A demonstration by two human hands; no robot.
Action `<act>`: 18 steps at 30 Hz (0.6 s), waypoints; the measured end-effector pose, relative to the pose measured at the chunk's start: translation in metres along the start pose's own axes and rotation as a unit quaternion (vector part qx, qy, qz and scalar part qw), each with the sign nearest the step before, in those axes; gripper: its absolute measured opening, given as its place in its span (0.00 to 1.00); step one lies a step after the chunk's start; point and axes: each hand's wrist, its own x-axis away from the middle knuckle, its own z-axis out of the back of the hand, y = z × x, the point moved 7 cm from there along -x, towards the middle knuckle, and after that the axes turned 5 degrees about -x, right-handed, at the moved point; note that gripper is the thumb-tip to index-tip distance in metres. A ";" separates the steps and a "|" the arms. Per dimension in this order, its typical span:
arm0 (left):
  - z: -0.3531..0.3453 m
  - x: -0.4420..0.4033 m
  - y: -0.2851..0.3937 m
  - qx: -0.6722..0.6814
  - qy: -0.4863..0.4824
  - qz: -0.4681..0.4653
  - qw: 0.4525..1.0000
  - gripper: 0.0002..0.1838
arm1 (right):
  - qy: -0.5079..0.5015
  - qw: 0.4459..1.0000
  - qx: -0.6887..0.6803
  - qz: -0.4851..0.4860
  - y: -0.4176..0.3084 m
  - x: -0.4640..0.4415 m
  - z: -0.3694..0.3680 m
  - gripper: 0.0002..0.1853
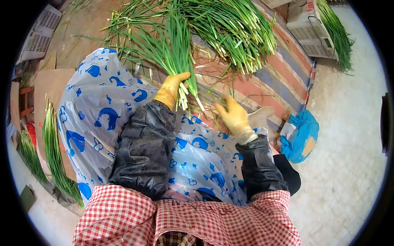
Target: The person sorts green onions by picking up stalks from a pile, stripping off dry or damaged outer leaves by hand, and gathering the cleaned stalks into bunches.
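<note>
Over the striped sheet (289,78), the left hand (170,89) grips greens (177,57); the right hand (234,117) hangs nearby, loosely open. A crate (308,37) sits on pale floor (340,164).

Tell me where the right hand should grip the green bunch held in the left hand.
Probably by the pale stalk ends, coming from the right: they stick out past the left hand toward the person, with the right hand on that side, while the leaves fan out loosely beyond the grip.

A pale, mottled floor (344,123) lies brightly lit beside a red-and-blue striped sheet (290,67) and brown boarding (78,45).
</note>
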 end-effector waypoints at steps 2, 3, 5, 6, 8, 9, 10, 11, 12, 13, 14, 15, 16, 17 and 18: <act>-0.010 0.004 -0.004 -0.002 -0.049 0.020 0.999 0.09 | -0.051 0.993 -0.104 0.024 -0.035 -0.008 -0.016 0.21; -0.009 0.003 -0.006 -0.002 -0.047 0.017 0.999 0.09 | -0.104 0.972 -0.207 0.049 -0.050 -0.011 -0.027 0.18; -0.009 0.002 -0.018 -0.029 -0.074 0.059 0.995 0.09 | -0.101 0.984 -0.075 0.125 -0.063 -0.022 -0.041 0.15; -0.013 0.016 -0.011 -0.032 -0.099 0.051 0.993 0.09 | -0.093 0.975 0.060 0.195 -0.070 -0.025 -0.050 0.12; -0.006 0.013 -0.016 -0.052 -0.088 0.060 0.993 0.09 | -0.062 0.977 0.060 0.194 -0.067 -0.037 -0.055 0.10; -0.004 0.011 -0.018 -0.075 -0.083 0.065 0.992 0.10 | -0.023 0.979 0.063 0.191 -0.065 -0.047 -0.053 0.09; -0.007 0.012 -0.021 -0.074 -0.074 0.066 0.992 0.12 | 0.015 0.984 0.066 0.166 -0.053 -0.063 -0.049 0.09; -0.009 0.014 -0.021 -0.076 -0.075 0.066 0.992 0.12 | 0.054 0.986 0.069 0.140 -0.036 -0.080 -0.041 0.10; -0.018 0.026 -0.018 -0.052 -0.102 0.073 0.991 0.12 | 0.123 0.988 0.059 0.068 -0.008 -0.097 -0.023 0.12; -0.025 0.036 -0.015 -0.026 -0.128 0.080 0.988 0.13 | 0.189 0.981 0.049 -0.004 0.026 -0.107 -0.001 0.13; -0.029 0.039 -0.011 -0.012 -0.143 0.061 0.988 0.13 | 0.178 0.980 0.049 -0.080 0.072 -0.114 0.013 0.14; -0.028 0.041 -0.009 -0.011 -0.143 0.056 0.988 0.13 | 0.166 0.973 0.049 -0.154 0.116 -0.118 0.022 0.16; -0.030 0.045 -0.008 0.004 -0.170 0.053 0.984 0.14 | 0.125 0.969 0.118 -0.177 0.142 -0.111 0.020 0.17; -0.034 0.046 -0.004 0.016 -0.201 0.046 0.978 0.14 | 0.088 0.958 0.186 -0.200 0.157 -0.097 0.022 0.18; -0.027 0.025 -0.011 0.003 -0.181 0.025 0.983 0.14 | 0.054 0.968 0.155 -0.190 0.140 -0.085 0.022 0.19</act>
